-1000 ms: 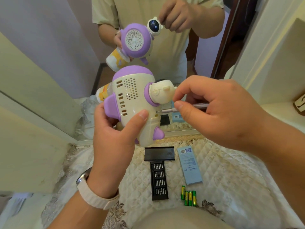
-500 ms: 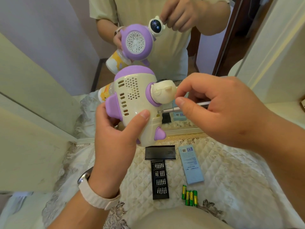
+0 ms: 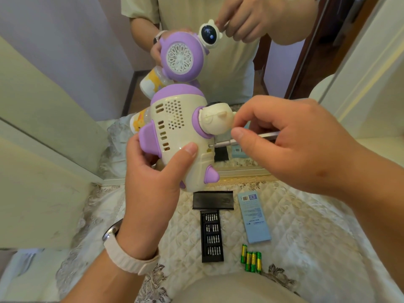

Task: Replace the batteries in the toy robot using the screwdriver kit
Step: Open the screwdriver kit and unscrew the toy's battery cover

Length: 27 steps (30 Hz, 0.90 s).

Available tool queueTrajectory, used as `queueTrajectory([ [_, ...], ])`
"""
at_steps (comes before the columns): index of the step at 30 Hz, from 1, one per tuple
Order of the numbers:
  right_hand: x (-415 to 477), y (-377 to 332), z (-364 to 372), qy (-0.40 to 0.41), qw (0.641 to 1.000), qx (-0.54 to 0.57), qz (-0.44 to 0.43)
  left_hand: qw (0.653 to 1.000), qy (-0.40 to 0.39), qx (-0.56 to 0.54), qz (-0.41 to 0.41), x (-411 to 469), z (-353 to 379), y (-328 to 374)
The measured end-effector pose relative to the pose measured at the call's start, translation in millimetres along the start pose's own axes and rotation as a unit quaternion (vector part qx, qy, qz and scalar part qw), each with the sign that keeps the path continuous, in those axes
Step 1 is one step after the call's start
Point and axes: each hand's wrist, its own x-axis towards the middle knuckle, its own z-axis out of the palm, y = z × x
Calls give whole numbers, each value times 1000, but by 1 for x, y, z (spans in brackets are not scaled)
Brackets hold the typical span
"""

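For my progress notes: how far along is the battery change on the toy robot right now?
Done: the bit tray lies open on the cloth, screwdriver out. In hand: the left hand holds the toy robot; the right hand pinches the screwdriver, tip at a screw hole in its back. Left: no cover looks off yet, and four green batteries lie on the cloth.

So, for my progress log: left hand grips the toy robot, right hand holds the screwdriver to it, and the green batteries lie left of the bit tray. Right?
Not quite: in the head view the green batteries lie right of the bit tray, not left. The rest holds.
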Motion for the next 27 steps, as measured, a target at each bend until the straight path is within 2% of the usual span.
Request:
queueTrajectory([
  [16,-5,0,3,4,1000,3,2,1000,-4,5,6,-5,-4,0],
  [27,-5,-5,9,-18,1000,23,-7,1000,24,9,3,-14,-11,-1],
])
